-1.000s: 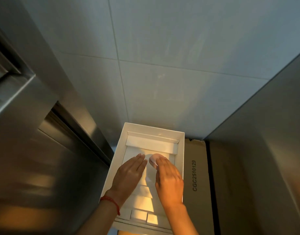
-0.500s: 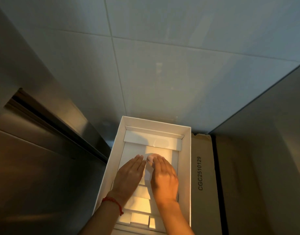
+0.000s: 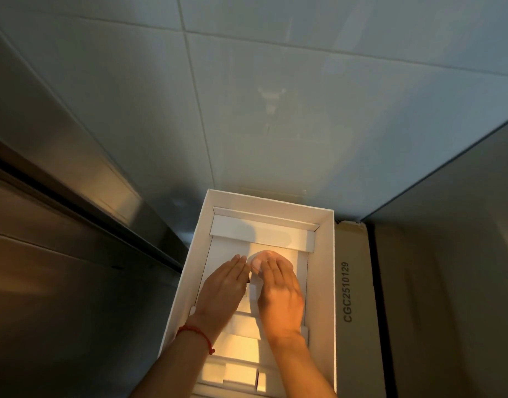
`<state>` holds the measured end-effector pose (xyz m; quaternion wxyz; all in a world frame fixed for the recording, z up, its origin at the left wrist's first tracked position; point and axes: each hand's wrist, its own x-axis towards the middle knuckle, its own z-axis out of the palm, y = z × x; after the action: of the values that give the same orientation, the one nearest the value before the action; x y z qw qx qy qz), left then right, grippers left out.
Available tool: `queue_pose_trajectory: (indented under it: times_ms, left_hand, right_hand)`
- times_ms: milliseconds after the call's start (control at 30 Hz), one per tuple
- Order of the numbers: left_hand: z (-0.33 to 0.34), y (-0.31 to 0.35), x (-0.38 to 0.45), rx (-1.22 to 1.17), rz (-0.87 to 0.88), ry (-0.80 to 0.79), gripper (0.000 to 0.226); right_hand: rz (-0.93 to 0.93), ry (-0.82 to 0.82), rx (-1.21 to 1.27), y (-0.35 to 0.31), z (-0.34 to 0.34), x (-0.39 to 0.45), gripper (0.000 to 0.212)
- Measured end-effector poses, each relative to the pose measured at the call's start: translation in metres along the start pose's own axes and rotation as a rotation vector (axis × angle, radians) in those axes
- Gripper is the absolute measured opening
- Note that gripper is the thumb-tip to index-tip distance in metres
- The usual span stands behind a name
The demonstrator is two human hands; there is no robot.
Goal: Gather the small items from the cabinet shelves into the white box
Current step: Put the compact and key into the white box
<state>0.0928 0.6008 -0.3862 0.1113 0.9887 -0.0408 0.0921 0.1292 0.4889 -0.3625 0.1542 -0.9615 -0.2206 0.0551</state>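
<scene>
Here the white box (image 3: 186,271) sits open on the floor, and everything else can be placed from it. Both hands are down inside it, palms facing its white cardboard insert (image 3: 264,232). The left hand (image 3: 222,287) lies flat with its fingers straight and close together, resting on the insert toward the box's left wall; it holds nothing. A red string bracelet (image 3: 196,334) circles that wrist, just inside the box's left rim. The right hand (image 3: 280,291) is beside it, nearer the box's right wall, its fingers stretched forward and slightly bent over a small round pale item (image 3: 257,261) that lies on the middle of the insert. The fingertips (image 3: 268,258) cover much of that item, so whether they press it or pinch it cannot be told; no clear curl around it shows. The two hands nearly touch at their inner edges above the item.

Against the box's right wall stands a brown cardboard carton (image 3: 352,282) printed with the code CGC2510129 along its edge. To the box's left runs a brushed metal cabinet front (image 3: 60,282) with a dark gap. Beyond the box's far end spreads pale tiled floor (image 3: 275,110), and a grey panel (image 3: 448,225) rises to the right of the carton.
</scene>
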Motion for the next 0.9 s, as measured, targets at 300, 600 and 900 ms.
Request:
queue_pose_trajectory:
  times_ms: [300, 600, 900]
  left_hand:
    - [0.007, -0.001, -0.005, 0.020, -0.039, -0.088, 0.065]
    - [-0.013, 0.007, -0.003, 0.036, -0.074, -0.122, 0.061]
    - [-0.042, 0.029, -0.007, 0.057, -0.170, -0.074, 0.058]
  right_hand:
    - [0.013, -0.236, -0.038, 0.007, 0.009, -0.003, 0.063]
    - [0.014, -0.183, 0.015, 0.000, -0.003, -0.003, 0.047]
    - [-0.049, -0.001, 0.053, -0.003, -0.030, -0.020, 0.038]
